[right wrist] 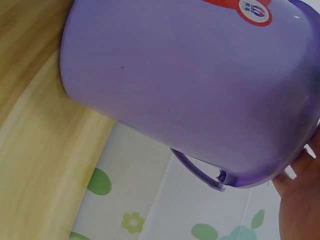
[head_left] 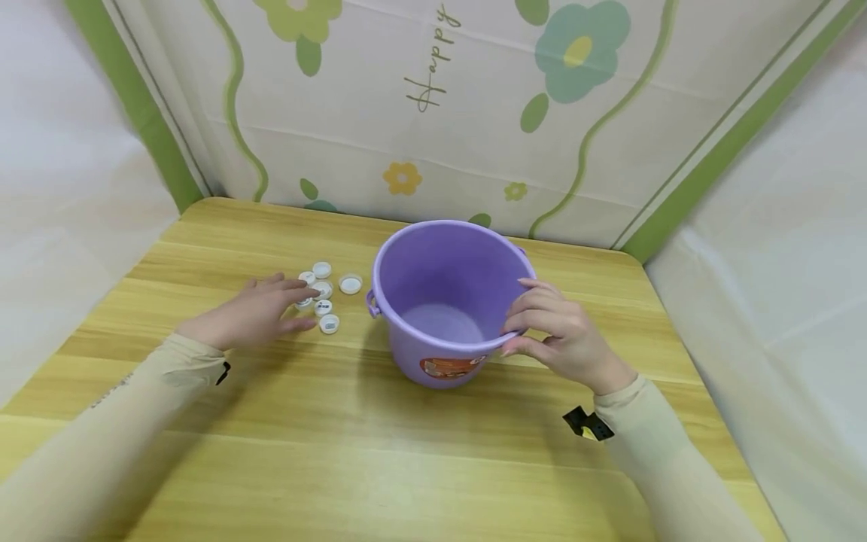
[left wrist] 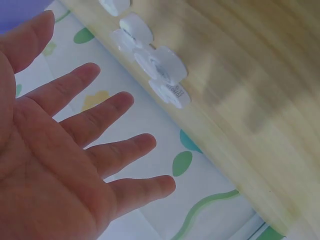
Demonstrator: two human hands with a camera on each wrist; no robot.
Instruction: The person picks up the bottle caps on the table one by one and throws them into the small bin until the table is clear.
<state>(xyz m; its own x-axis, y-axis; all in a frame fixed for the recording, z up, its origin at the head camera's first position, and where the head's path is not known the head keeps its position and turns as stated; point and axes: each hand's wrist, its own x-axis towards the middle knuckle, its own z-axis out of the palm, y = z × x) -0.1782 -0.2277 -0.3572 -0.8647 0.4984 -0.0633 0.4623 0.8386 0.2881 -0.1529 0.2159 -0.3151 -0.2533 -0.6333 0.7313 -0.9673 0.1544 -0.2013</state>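
Bucket (head_left: 433,282): smooth purple plastic, round and widening towards its rim; we see it upright on the table (head_left: 393,459).
Caps (head_left: 323,307): small white rounds, shallow with raised edges, left of the bucket; most crowd together, some overlapping, while one lies apart, nearer the bucket. We make out dark print on a few.
Left hand (head_left: 260,310): left of the bucket, over the caps; we keep its fingers spread wide, gripping nothing.
Right hand (head_left: 555,327): we grip the bucket's near right rim, fingers bent over inside, thumb outside.
Sticker (head_left: 448,367): red, oval, on the bucket's near wall; its print is too small for us to read.
Handle (right wrist: 197,172): thin, curved, purple, fixed just below the bucket's rim.
Table: striped yellowish wood grain beneath the bucket.
Cloth (head_left: 467,150): beyond the bucket, pale and lightly creased, printed with flowers, leaves and "Happy".
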